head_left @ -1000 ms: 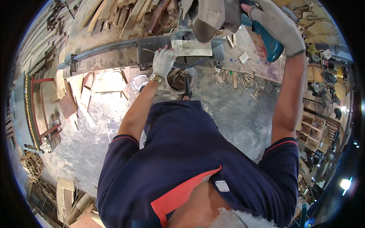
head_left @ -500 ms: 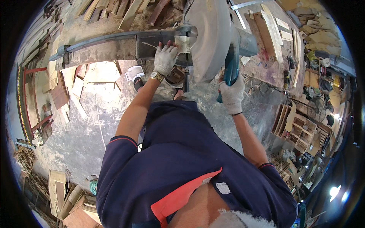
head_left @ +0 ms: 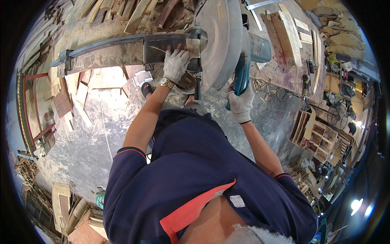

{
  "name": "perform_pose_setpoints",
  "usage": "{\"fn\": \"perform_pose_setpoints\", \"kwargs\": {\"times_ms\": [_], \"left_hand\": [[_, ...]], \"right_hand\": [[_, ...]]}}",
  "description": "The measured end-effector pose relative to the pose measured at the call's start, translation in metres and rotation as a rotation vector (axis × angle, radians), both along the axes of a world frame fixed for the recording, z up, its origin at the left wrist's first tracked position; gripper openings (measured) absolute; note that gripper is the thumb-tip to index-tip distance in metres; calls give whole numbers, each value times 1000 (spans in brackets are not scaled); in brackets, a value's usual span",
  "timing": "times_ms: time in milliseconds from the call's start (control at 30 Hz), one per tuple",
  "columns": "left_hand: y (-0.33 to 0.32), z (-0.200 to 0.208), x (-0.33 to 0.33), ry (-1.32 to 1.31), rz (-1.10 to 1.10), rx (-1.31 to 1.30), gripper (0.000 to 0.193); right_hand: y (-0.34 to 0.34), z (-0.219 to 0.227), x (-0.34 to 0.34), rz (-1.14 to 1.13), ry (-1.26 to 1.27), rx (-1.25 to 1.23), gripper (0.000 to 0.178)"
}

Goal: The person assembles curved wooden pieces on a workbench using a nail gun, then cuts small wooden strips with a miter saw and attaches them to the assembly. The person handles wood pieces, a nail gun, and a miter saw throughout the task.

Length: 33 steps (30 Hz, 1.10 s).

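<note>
A dusty grey concrete floor (head_left: pixel 81 150) is seen below the person, strewn at the left with pale offcuts of board (head_left: pixel 61 101) and sheets of wood. A sandalled foot (head_left: pixel 147 89) is planted on it just under the saw stand. Stacked timber (head_left: pixel 61 203) is piled at the lower left, and wooden shelving (head_left: pixel 321 140) with open compartments is set at the right; what is kept in the compartments cannot be made out.

The right hand (head_left: pixel 241 102), in a white knitted glove, is closed around the blue-green handle (head_left: pixel 240 77) of a chop saw. The left hand (head_left: pixel 175 65), gloved likewise and with a wristwatch (head_left: pixel 166 83) worn at the wrist, is pressed flat with fingers spread on a small pale block of wood (head_left: pixel 193 47), which is held against the metal fence (head_left: pixel 162 42) of the saw tabletop, just beside the blade guard.

The large round grey blade guard (head_left: pixel 221 40) is lowered over the block, with the motor (head_left: pixel 260 48) at its right side. A long grey rail (head_left: pixel 105 40) is extended leftward from the saw. Beyond it, planks (head_left: pixel 134 12) are heaped in sawdust, and a sawdust-covered workbench (head_left: pixel 284 36) with wood strips is seen at the upper right.
</note>
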State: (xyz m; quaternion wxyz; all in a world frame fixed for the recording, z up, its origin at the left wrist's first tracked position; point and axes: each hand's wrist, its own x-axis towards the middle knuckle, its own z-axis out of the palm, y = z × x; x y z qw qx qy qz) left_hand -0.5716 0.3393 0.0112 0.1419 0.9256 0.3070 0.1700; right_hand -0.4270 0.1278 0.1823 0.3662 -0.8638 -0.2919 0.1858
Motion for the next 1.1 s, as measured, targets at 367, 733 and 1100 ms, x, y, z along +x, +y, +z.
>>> {"fn": "perform_pose_setpoints", "kwargs": {"times_ms": [367,733,1100], "left_hand": [[-2,-1,2,-58,10,26,23],[-3,1,2,-64,20,33,19],[-1,4,2,-65,20,32,22]], "right_hand": [[-3,-7,0,-19,86,47,23],[-2,-4,-2,-43,29,-19,25],[-3,-2,-6,4,74,50,22]]}}
